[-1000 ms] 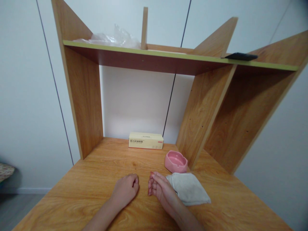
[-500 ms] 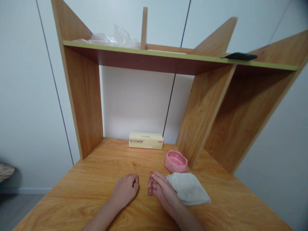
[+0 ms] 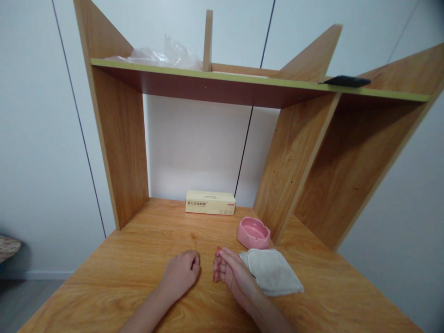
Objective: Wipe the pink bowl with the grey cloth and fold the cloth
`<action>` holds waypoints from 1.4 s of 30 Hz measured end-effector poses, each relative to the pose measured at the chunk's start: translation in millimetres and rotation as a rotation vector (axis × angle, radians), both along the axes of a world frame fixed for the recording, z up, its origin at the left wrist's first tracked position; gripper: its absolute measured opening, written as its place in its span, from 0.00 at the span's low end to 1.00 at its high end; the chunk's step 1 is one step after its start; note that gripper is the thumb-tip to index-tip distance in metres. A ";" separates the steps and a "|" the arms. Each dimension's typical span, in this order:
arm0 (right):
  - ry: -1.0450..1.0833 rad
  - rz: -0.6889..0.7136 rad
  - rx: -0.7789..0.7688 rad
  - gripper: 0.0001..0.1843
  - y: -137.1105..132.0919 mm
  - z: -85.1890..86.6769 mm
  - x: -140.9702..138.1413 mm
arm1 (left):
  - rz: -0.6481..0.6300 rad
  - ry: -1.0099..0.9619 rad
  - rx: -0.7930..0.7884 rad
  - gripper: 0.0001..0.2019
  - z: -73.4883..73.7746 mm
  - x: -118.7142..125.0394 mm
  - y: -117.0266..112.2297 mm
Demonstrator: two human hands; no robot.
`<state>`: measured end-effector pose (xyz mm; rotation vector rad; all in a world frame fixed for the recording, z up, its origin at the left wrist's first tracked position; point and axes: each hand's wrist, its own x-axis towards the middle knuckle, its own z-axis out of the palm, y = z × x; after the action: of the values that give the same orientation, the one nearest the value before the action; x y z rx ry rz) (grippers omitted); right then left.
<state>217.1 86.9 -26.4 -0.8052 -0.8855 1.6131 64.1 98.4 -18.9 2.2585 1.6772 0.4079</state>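
Note:
My left hand [image 3: 181, 271] rests on the wooden desk with its fingers curled into a loose fist, back of the hand upward; no object shows in it. Facing it across a small gap is my right hand [image 3: 233, 274], turned on its side. Its fingers are loosely bent and partly apart, the palm shows, and nothing lies in it. Just beside the right hand, partly behind its wrist, is a folded light grey cloth [image 3: 274, 272]. A pink angular ashtray [image 3: 254, 233] stands behind the cloth. Farther back, a pale yellow box [image 3: 210, 203] with printed lettering lies near the wall.
A wooden shelf unit [image 3: 128, 152] rises at the back of the desk [image 3: 166, 240], with uprights on the left and right. On its upper shelf are a clear plastic bag [image 3: 163, 55] and a flat dark object [image 3: 348, 81]. Patterned fabric [image 3: 9, 247] shows at the far left.

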 end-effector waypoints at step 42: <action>-0.014 -0.001 -0.006 0.19 -1.5 1.8 -0.9 | 0.002 -0.016 0.021 0.08 -3.2 -0.7 0.8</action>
<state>216.2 85.4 -24.5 -0.8224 -0.8905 1.6115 63.4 99.2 -22.0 2.2622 1.6752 0.4450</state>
